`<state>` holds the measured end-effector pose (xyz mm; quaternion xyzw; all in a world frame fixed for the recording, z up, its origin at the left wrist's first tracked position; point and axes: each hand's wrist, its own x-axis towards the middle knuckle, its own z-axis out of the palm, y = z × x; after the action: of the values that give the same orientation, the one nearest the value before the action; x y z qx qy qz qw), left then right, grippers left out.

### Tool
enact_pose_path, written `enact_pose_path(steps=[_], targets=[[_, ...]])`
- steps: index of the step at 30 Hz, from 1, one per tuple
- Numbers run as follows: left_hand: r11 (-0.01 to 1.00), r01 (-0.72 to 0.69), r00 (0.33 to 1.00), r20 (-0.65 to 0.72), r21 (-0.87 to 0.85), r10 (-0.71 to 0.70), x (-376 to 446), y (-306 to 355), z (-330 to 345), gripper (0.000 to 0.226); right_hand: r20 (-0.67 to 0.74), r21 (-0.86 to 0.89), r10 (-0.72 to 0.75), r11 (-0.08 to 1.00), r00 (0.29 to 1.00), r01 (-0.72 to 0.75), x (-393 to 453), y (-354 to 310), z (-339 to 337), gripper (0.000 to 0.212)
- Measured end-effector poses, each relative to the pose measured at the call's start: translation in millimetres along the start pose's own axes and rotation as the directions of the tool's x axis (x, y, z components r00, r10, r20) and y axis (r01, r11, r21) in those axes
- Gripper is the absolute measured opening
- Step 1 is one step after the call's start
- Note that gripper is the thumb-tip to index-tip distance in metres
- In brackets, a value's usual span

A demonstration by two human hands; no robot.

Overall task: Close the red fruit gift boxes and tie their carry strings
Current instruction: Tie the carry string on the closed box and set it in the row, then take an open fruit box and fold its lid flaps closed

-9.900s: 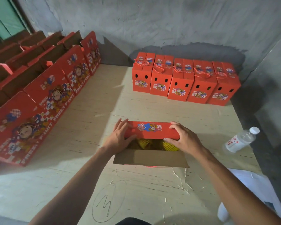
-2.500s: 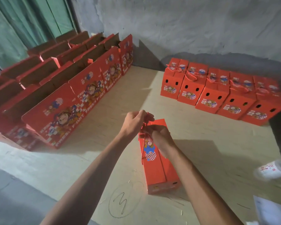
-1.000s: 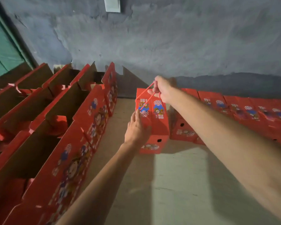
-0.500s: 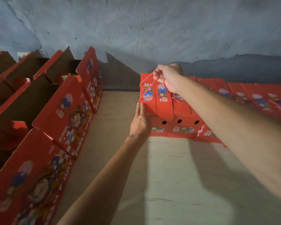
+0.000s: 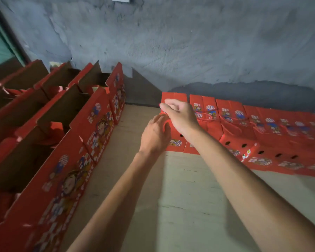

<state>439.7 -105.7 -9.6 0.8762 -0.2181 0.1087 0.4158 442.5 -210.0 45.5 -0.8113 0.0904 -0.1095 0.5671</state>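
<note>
Closed box (image 5: 173, 140) stands at the left end of the finished row (image 5: 253, 135), 12 o'clock on the desk (image 5: 180, 188). Right hand (image 5: 180, 117) pinches its carry string (image 5: 163, 113); left hand (image 5: 155, 135), fingers relaxed, steadies the side. Judgement: square the box flush to its neighbour, then lay the string flat.

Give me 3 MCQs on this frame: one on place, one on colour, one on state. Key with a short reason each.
1. Where does the box under the hands stand?
A. at the left end of the row of closed boxes along the wall
B. alone mid-table
C. on top of the open boxes

2. What colour is the carry string?
A. white
B. red
C. green

3. What state are the boxes on the left in?
A. closed and tied
B. flattened
C. open, flaps up

Key:
A, the box sits against the wall beside the closed boxes.
B, the string is red, near the right hand; the left hand is beside the box.
C, the open boxes show brown insides.
</note>
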Motion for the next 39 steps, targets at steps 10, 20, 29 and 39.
enact_pose_path(steps=[10, 20, 29, 39], targets=[[0.996, 0.076, 0.98, -0.188, 0.043, -0.066, -198, 30, -147, 0.029, 0.183, 0.308, -0.034, 0.951, 0.982, -0.024, -219, -61, 76, 0.035], [0.829, 0.446, 0.873, -0.368, 0.336, -0.32, -369, -14, -247, 0.046, 0.478, 0.261, 0.183, 0.905, 0.859, -0.337, -353, -48, 213, 0.017], [0.53, 0.765, 0.643, -0.385, 0.366, -0.662, -423, -55, -289, 0.015, 0.569, -0.074, 0.401, 0.894, 0.718, -0.441, -396, -42, 297, 0.073], [0.673, 0.606, 0.795, -0.317, 0.424, -0.517, -448, -37, -266, 0.02, 0.413, -0.047, 0.399, 0.907, 0.818, -0.418, -374, -51, 265, 0.073]])
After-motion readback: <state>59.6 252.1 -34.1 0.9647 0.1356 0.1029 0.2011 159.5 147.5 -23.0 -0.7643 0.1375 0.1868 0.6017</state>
